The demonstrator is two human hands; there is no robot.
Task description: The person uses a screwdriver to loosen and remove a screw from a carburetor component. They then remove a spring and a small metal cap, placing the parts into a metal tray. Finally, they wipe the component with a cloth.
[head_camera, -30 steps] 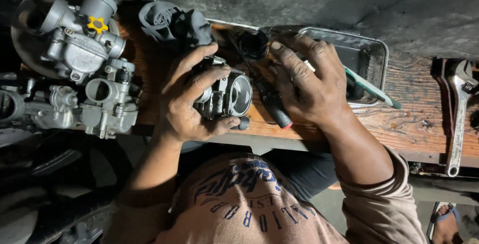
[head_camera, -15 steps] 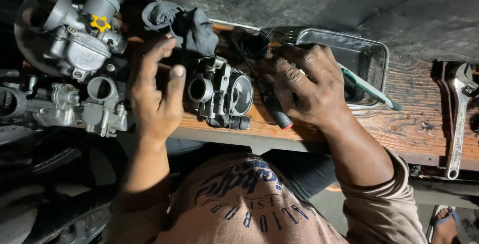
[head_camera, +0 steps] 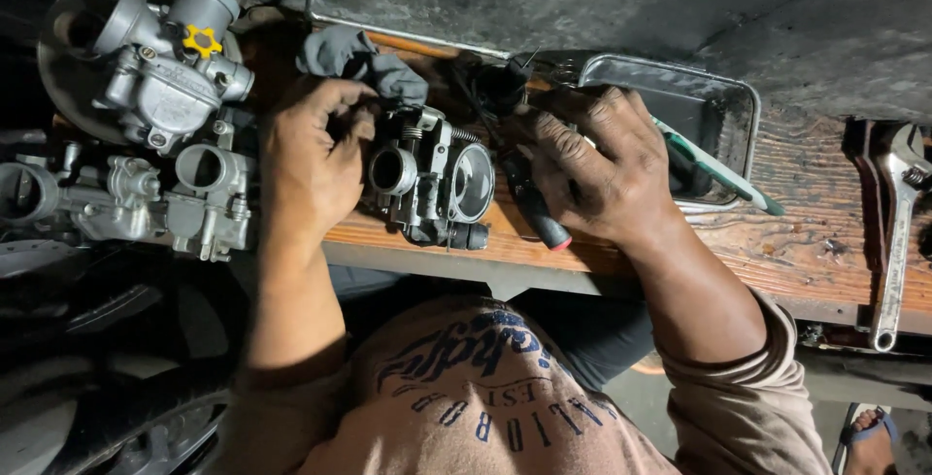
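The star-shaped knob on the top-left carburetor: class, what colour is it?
Yellow. The star-shaped knob shows best in the head view.

A metal carburetor body [head_camera: 432, 179] is seen lying on the wooden tabletop [head_camera: 777, 252], just beside the left hand [head_camera: 311, 160], whose fingers are curled against its upper left side near a grey rag [head_camera: 359, 56]. The right hand [head_camera: 592, 169] is laid flat over a black-handled screwdriver [head_camera: 534, 213]. A metal tray [head_camera: 680, 97] is seen behind, a wrench [head_camera: 898, 232] far right, and two more carburetors [head_camera: 165, 67] at left.
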